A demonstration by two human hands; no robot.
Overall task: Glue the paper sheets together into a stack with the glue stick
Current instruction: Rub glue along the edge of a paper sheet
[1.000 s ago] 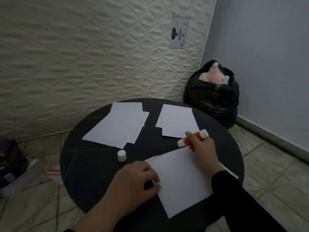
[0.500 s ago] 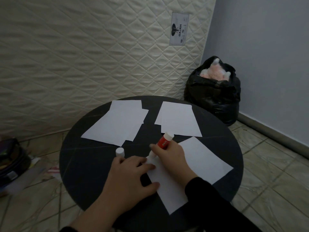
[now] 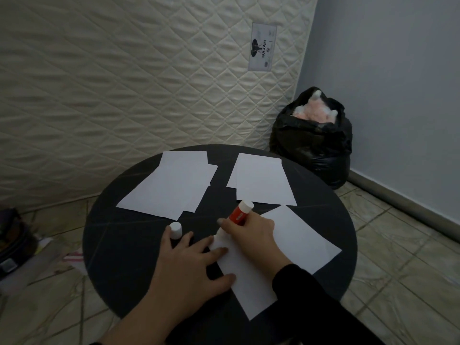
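Observation:
A round black table (image 3: pixel 119 245) carries white paper. Nearest me lies one sheet (image 3: pixel 298 240), set at an angle. My left hand (image 3: pixel 189 267) lies flat with spread fingers, pressing that sheet's left edge. My right hand (image 3: pixel 251 235) grips a red and white glue stick (image 3: pixel 239 212), tilted, with its lower tip on the sheet's left corner. The white glue cap (image 3: pixel 175 229) stands upright just beyond my left fingertips. Two overlapping piles of sheets rest further back: the left pile (image 3: pixel 169 188) and the right pile (image 3: pixel 261 183).
A quilted mattress (image 3: pixel 124 83) leans upright behind the table. A full black rubbish bag (image 3: pixel 313 145) sits in the corner by the blue wall. Dark items and papers (image 3: pixel 15 245) lie on the tiled floor at the left.
My right hand has carried the glue stick from the sheet's far right corner across to its left corner. The left hand has spread flatter. The view has shifted slightly.

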